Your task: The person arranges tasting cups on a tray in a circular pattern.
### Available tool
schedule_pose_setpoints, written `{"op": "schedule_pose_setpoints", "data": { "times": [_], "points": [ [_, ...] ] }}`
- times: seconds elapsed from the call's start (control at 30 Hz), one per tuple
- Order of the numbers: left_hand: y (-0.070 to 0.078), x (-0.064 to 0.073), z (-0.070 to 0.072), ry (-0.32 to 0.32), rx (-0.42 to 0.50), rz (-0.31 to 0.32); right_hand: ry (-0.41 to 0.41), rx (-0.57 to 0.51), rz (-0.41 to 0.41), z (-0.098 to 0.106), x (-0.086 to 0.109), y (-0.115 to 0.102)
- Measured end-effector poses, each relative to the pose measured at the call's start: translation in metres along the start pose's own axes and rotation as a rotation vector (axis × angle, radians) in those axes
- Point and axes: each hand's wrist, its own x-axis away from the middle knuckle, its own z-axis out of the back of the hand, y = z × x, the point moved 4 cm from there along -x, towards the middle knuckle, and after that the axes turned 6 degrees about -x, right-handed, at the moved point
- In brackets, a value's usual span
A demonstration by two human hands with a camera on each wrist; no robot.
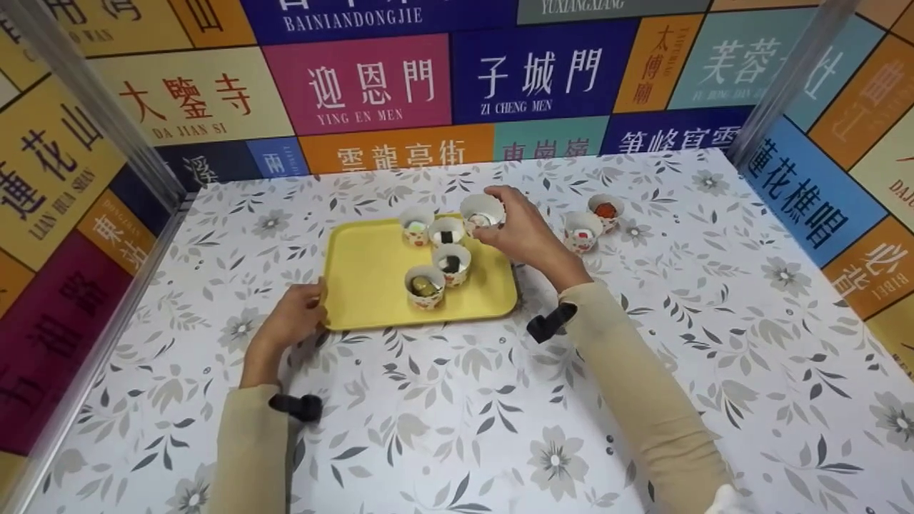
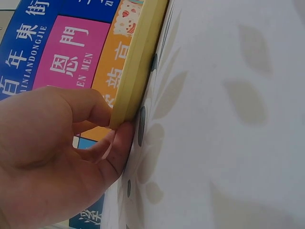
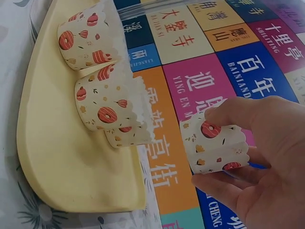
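Note:
A yellow tray [image 1: 364, 278] lies on the table, bearing several patterned paper cups. My left hand [image 1: 291, 314] pinches the tray's near left side; in the left wrist view the fingers [image 2: 119, 143] are right at its rim. My right hand [image 1: 525, 228] grips a paper cup [image 3: 214, 143] between thumb and fingers, over the tray's back right part. Something pale and pinkish shows inside this cup. Closest to it on the tray is a cup with a black-and-white item [image 1: 447, 234]; a cup with a greenish-brown item [image 1: 425, 287] stands nearest the front.
Two more paper cups stand on the table right of the tray, one with orange-red contents [image 1: 605, 211], one with a white and red item [image 1: 582, 233]. A floral cloth [image 1: 428, 400] covers the table. Behind it rises a wall of colored panels [image 1: 357, 86].

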Motion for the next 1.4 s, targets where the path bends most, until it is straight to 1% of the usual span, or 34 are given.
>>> {"op": "schedule_pose_setpoints", "data": {
  "times": [0.2, 0.4, 0.6, 0.77, 0.97, 1.1, 1.2, 1.4],
  "points": [
    [-0.002, 0.0, 0.0, 0.001, -0.005, 0.029, -0.06, -0.007, 0.033, -0.013, -0.01, -0.015],
    [-0.002, -0.001, -0.001, 0.006, -0.01, 0.017, -0.077, 0.035, 0.084, -0.026, -0.019, -0.029],
    [-0.003, -0.001, -0.002, 0.012, -0.021, 0.025, -0.094, 0.071, 0.115, -0.042, -0.026, -0.032],
    [-0.002, -0.002, -0.003, 0.011, -0.013, 0.0, -0.127, 0.066, 0.14, -0.055, -0.03, -0.031],
    [0.003, -0.004, -0.002, 0.011, -0.006, -0.032, -0.157, 0.043, 0.129, -0.068, -0.033, -0.035],
    [0.004, -0.005, -0.001, 0.011, -0.009, -0.023, -0.183, 0.053, 0.127, -0.078, -0.034, -0.04],
    [0.002, -0.004, -0.001, 0.002, -0.006, -0.007, -0.215, 0.082, 0.123, -0.086, -0.034, -0.045],
    [-0.001, -0.003, -0.001, 0.008, -0.034, -0.001, -0.275, 0.158, 0.093, -0.098, -0.034, -0.051]
  ]
}}
